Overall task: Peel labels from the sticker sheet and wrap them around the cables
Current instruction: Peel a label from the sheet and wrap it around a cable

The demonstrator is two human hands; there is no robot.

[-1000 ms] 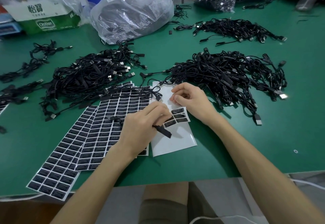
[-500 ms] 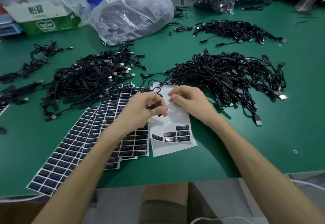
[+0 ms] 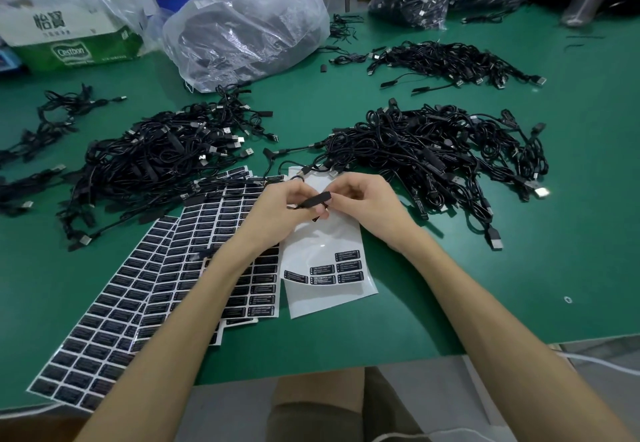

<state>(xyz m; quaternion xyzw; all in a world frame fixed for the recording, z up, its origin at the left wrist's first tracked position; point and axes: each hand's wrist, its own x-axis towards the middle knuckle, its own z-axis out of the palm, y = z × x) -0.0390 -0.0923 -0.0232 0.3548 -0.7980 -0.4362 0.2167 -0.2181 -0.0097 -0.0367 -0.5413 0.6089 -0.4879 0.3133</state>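
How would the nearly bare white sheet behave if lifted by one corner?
The white sheet would likely flop: it looks thin, and its near-left edge already curls. Its glossy face would probably slide easily on the green table. With few labels remaining, it seems very light.

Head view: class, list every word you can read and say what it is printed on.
"Cestbon": green carton.
"怡寶": same carton, white top.
"LED CONTROLLER": labels on the white sticker sheet; smaller lines unreadable.
Full sheets: too blurred.
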